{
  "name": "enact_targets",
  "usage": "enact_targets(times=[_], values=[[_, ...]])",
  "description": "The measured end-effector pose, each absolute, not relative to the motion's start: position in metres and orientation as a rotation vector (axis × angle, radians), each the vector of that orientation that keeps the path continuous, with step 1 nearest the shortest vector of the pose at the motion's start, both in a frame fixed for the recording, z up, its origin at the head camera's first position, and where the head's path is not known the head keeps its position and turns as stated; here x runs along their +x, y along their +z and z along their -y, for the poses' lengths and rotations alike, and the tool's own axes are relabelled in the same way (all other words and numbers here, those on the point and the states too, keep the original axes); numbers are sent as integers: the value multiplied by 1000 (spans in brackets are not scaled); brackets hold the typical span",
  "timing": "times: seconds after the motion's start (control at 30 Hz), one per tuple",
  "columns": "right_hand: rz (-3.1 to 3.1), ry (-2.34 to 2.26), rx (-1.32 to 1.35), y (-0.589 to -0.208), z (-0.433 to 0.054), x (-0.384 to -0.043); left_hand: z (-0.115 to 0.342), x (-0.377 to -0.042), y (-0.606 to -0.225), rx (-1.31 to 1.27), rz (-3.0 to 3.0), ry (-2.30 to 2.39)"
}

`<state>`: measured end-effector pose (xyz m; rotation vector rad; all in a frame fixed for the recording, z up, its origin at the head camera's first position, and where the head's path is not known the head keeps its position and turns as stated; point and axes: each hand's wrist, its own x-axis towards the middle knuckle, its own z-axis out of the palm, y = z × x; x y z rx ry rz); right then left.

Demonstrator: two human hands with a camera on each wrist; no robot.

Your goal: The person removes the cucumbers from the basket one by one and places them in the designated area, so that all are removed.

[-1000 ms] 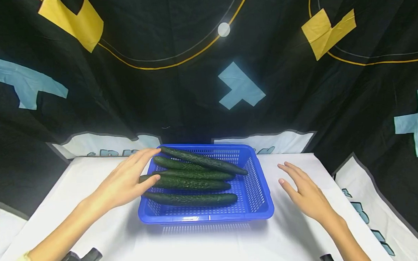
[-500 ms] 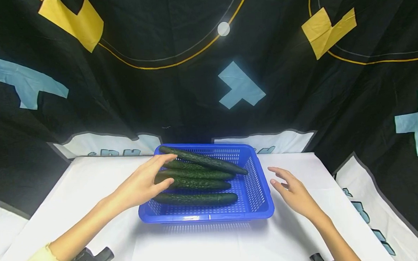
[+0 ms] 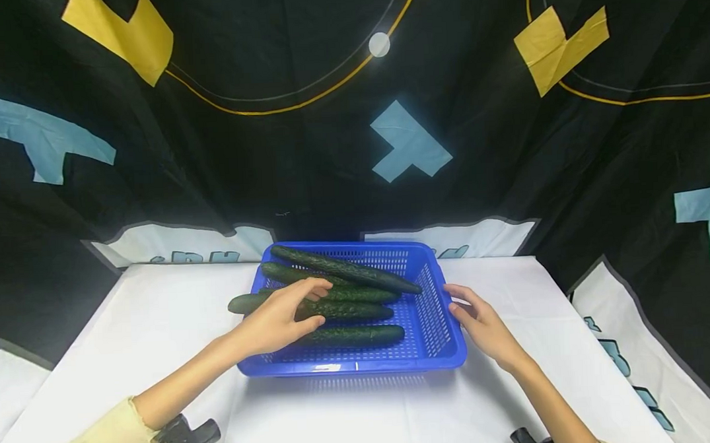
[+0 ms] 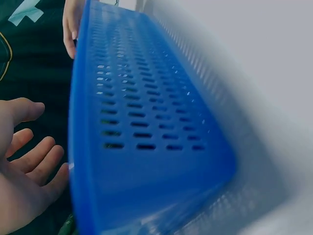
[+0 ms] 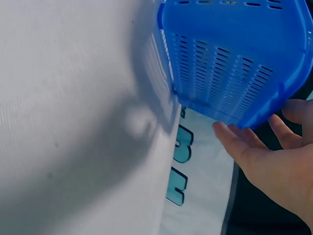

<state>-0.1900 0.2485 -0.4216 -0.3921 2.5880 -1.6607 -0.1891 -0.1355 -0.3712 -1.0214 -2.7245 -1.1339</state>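
A blue plastic basket with slotted walls stands on the table, several dark green cucumbers lying across it. One cucumber's end sticks out over the left rim. My left hand hovers over the left part of the cucumbers, its fingers loosely bent and parted from the thumb, covering their middles in the head view. In the left wrist view that hand is beside the rim and holds nothing. My right hand is at the basket's right rim; in the right wrist view its relaxed fingertips are right at the rim.
The white-covered table ends at a black cloth backdrop with yellow and light blue shapes. A black wrist device sits below the left forearm, another black device below the right.
My left hand has moved right from the basket's left edge to over the cucumbers. My right hand has come left to the right rim. The basket has stayed in place.
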Motion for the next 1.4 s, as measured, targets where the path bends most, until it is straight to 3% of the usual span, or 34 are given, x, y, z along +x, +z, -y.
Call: enact_targets(times=[0.67, 1.4], values=[[-2101, -1991, -148, -438, -244, -198, 114, -206, -407, -1089, 2845, -1325], [-1963, -2016, -187, -439, -240, -198, 106, -211, -409, -1255, 3033, -911]])
